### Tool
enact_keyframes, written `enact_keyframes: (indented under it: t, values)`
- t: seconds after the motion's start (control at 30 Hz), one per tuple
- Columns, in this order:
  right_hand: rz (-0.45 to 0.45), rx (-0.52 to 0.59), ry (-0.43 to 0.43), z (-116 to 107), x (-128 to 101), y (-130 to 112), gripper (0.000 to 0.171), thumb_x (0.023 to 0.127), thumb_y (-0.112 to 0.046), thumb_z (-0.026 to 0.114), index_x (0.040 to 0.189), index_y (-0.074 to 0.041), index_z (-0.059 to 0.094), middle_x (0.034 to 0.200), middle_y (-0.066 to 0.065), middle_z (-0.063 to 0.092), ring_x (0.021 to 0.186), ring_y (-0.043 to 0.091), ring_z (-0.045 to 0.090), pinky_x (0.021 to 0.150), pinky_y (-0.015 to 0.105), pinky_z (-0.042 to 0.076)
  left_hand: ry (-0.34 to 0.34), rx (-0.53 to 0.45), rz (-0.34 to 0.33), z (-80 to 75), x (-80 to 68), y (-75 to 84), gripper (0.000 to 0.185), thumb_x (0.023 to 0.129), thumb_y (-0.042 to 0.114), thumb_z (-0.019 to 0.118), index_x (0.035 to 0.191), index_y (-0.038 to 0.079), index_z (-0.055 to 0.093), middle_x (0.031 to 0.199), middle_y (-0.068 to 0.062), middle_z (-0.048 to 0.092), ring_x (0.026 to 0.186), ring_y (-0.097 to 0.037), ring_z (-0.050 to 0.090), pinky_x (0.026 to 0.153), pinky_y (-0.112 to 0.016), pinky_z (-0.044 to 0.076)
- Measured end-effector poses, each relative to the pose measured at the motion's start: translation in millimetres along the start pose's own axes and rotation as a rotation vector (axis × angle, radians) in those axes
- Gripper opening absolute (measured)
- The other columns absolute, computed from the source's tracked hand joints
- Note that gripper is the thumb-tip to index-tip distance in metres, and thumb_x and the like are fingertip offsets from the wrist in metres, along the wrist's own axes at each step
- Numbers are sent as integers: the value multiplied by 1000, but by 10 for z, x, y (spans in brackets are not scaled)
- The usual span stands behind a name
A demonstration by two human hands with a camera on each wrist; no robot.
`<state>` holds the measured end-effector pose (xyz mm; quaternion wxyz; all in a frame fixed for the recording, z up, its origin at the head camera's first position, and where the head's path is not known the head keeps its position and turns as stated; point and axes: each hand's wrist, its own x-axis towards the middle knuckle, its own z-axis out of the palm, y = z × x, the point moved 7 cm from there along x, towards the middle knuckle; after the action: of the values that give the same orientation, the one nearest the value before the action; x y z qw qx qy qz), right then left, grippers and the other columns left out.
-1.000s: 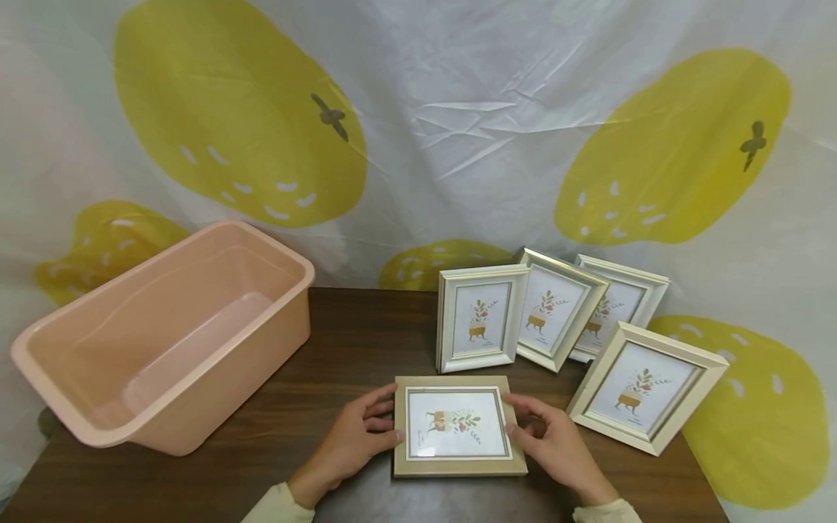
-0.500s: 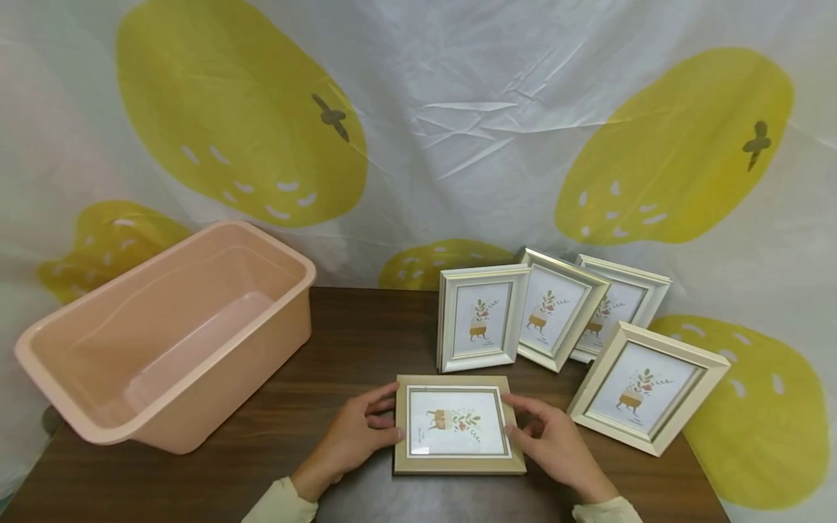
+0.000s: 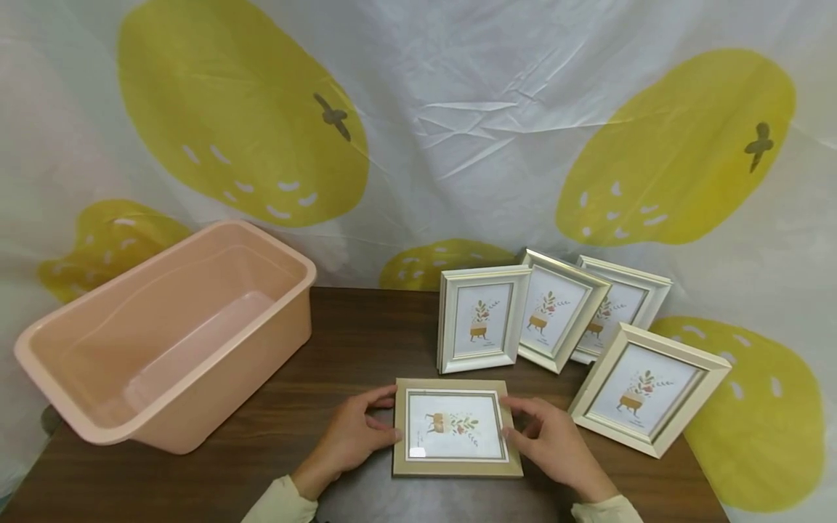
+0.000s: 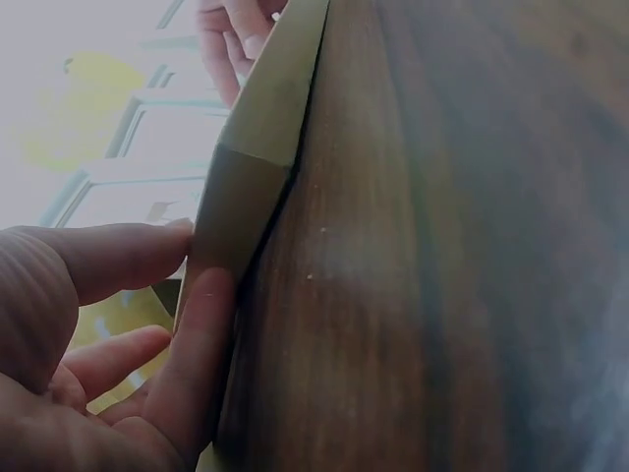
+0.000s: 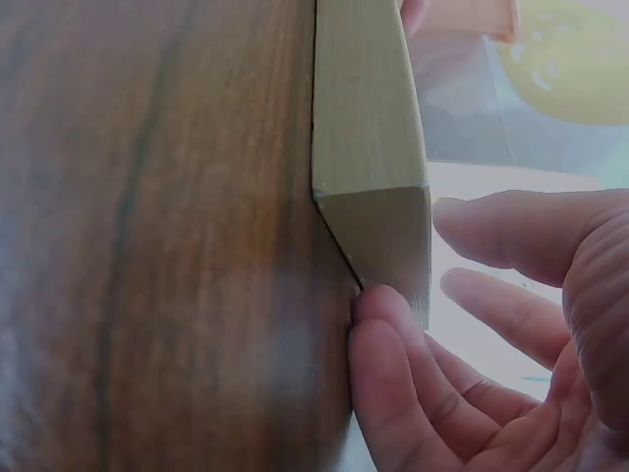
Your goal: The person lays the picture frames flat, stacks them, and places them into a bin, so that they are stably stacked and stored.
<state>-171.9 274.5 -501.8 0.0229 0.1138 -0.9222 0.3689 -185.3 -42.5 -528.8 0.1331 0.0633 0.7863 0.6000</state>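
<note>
A beige picture frame [image 3: 458, 469] lies face up, close over the dark wood table, its potted-plant print turned sideways. My left hand [image 3: 355, 434] holds its left edge, thumb on the upper face and a fingertip against the side. On the opposite edge, my right hand [image 3: 552, 444] grips the frame between thumb and fingers. In the right wrist view, the lower fingertips [image 5: 383, 329] reach the bottom of the frame's side, and the thumb is right at the top edge. The left wrist view shows the same beige frame [image 4: 251, 162] from its near corner.
Behind the hands stand several propped-up frames, among them a white one [image 3: 446, 319], a gold-edged one [image 3: 591, 287] and a cream one [image 3: 686, 341] at right. A pink plastic tub [image 3: 255, 374] occupies the table's left side. A lemon-print curtain [image 3: 458, 145] hangs behind.
Very little differs: the beige frame has shifted a touch toward the table's front and left, with both hands still at its sides. The tub and the standing frames have not moved.
</note>
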Motion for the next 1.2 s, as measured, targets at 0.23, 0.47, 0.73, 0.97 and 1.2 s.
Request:
enact_keyframes:
  t: [0.23,0.47,0.73,0.97,1.2]
  values:
    - [-9,8,-15,2,-5,7,45,86,-16,88,129,-13,74,107,5,73,65,-2,60,55,23,49,5,24,11,15,-4,8,65,79,7,90,141,9,68,133,-18,70,83,-14,74,68,-29,58]
    - [-14,40,-12,-31,3,-13,45,86,-16,88,129,-10,73,109,7,74,67,-2,62,56,23,51,1,66,-6,21,-3,20,62,80,10,89,139,11,69,135,-16,70,82,-11,73,66,-29,58]
    - [-6,76,-25,-80,45,-26,43,87,-11,86,128,-9,73,113,10,76,71,1,66,59,24,54,14,77,-3,22,-14,34,62,78,11,91,137,12,71,133,-17,69,80,-11,72,65,-30,57]
    - [-67,93,2,-163,106,-140,40,92,-12,83,130,-9,73,116,12,76,78,3,70,64,26,58,17,80,6,5,-4,24,62,78,10,91,137,12,71,135,-18,67,81,-11,73,67,-29,57]
    - [-157,81,95,-334,113,-337,36,90,-8,83,126,-9,74,114,11,77,79,3,69,66,27,59,12,83,18,17,9,10,62,78,9,91,137,11,71,135,-18,67,80,-11,73,67,-28,57]
